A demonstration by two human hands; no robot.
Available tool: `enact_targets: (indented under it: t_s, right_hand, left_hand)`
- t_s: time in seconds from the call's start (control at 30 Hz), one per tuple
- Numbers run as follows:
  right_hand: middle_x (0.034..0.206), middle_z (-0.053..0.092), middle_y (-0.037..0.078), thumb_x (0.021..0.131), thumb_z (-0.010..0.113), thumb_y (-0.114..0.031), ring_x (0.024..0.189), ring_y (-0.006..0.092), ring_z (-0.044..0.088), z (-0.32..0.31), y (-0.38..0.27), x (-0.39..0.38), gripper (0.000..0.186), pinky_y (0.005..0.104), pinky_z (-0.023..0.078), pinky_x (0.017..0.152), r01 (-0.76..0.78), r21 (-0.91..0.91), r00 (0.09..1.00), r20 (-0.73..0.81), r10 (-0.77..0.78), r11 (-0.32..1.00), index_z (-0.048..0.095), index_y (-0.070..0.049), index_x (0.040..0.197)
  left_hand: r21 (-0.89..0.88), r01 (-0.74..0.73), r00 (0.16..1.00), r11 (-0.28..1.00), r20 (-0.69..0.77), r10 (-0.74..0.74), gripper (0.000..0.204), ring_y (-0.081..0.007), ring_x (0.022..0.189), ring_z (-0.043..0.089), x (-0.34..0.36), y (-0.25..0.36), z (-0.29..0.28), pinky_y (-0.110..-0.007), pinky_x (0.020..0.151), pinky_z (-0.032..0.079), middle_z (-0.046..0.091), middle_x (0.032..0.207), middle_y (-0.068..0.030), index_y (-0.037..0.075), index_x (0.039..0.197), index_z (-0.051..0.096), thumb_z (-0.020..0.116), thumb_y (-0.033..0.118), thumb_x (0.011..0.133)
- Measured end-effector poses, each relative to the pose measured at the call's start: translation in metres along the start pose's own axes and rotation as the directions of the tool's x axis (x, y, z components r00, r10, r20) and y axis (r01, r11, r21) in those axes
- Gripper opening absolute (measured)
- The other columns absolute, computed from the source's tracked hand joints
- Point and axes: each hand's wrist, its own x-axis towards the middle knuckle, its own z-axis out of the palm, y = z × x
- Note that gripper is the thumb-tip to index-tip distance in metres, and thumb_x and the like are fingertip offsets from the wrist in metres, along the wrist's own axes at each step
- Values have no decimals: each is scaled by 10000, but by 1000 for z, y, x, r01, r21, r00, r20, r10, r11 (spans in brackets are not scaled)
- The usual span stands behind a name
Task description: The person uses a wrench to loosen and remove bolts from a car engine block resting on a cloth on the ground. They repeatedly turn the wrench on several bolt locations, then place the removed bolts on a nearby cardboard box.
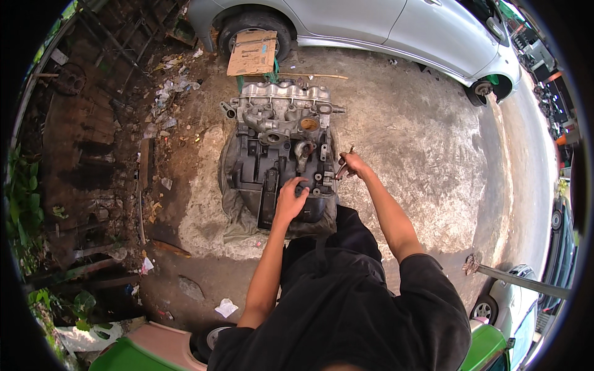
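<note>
A car engine [272, 148] lies before me, its silvery ribbed top at the far end and its dark block and pan nearer. My left hand [292, 196] rests on the near part of the block, thumb and fingers curled around a dark round part [301, 189]. At the engine's right edge, my right hand [354, 164] is closed on a slim tool [352, 149], whose pale end sticks up above the fingers. Its kind is too small to tell. Small metal fittings [323, 178] sit on the block between my hands.
A crumpled dark cloth [232, 226] lies under the engine on stained concrete. Beyond it, a cardboard sheet [253, 52] stands by the wheel of a silver car [352, 21]. Litter [173, 93] and a rusty metal frame [111, 49] lie left. A pole [526, 281] juts in at right.
</note>
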Motion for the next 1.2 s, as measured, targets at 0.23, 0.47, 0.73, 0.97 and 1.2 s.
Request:
enact_targets:
  t_s: [0.23, 0.47, 0.73, 0.97, 1.2]
  right_hand:
    - [725, 725, 272, 1076, 417, -401, 460, 217, 629, 5, -4, 0, 376, 323, 436, 430, -7, 4, 999, 41, 6, 1000, 529, -71, 933]
    - [676, 696, 210, 1055, 399, -375, 529, 236, 671, 6, -8, 3, 378, 400, 503, 520, -23, -64, 998, 53, 27, 998, 572, -43, 1000]
    - [708, 709, 256, 1054, 394, -369, 506, 225, 655, 11, -21, 9, 352, 373, 466, 482, -100, -169, 987, 105, 119, 980, 554, -82, 927]
    - [823, 725, 336, 1056, 411, -399, 415, 179, 568, 11, -27, 13, 388, 313, 423, 422, -160, -132, 975, 133, 177, 978, 564, -53, 972]
    - [1039, 695, 367, 1021, 565, -413, 985, 498, 696, 55, 27, -40, 587, 517, 553, 851, 150, -447, 862, -377, -338, 882, 604, 146, 1196]
  left_hand:
    - [21, -31, 999, 999, -13, 31, 297, -403, 1121, 660, 1, -5, 1, -438, 976, 499, 698, 1163, -207, 35, 1186, 688, 681, 116, 900]
    - [22, -55, 998, 998, -16, 55, 292, -397, 1114, 663, 1, -4, 1, -435, 974, 501, 699, 1164, -201, 38, 1182, 691, 681, 117, 900]
    - [20, -6, 1000, 1000, 1, 6, 289, -388, 1143, 659, 1, -4, 1, -432, 987, 500, 700, 1177, -195, 47, 1182, 692, 685, 117, 902]
    - [39, -19, 1000, 999, -7, 19, 285, -382, 1128, 664, 1, -5, 3, -421, 960, 504, 702, 1174, -190, 42, 1181, 691, 680, 111, 905]
    - [-12, -22, 1000, 1000, -16, 22, 284, -339, 1061, 674, 1, -2, 2, -398, 925, 498, 706, 1143, -169, 44, 1184, 692, 676, 109, 908]
